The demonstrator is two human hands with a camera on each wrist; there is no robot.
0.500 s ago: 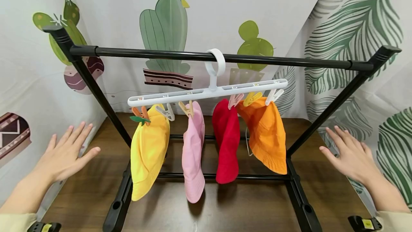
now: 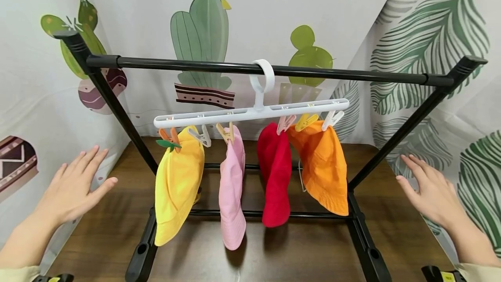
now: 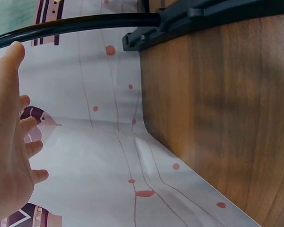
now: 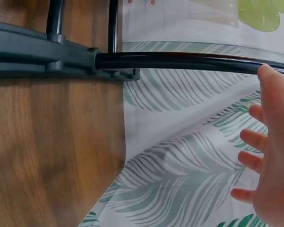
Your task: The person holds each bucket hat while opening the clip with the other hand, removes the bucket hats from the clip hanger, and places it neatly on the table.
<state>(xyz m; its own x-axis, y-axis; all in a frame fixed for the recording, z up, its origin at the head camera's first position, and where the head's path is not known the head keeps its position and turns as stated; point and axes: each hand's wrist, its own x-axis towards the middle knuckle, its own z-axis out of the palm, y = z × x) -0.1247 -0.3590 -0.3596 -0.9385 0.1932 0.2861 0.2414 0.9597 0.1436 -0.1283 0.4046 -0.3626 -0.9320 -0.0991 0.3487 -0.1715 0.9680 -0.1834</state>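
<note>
Hats (image 2: 275, 177) in yellow, pink, red and orange cloth dangle by mixed-colour plastic pegs (image 2: 306, 122) from your long white plastic hanger (image 2: 235, 113), hooked on the black tubular rack (image 2: 188, 65). Your left hand (image 2: 72, 190) is just left of the rack, right hand (image 2: 435, 195) off its right, both relaxed, gripping nothing.

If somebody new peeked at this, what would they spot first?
Probably the bright row under the white hanger: yellow hat, pink hat, red hat, orange hat, left to right. The hanger hooks over the black rack. Next, perhaps, the empty left hand and right hand, one out at each side.
</note>
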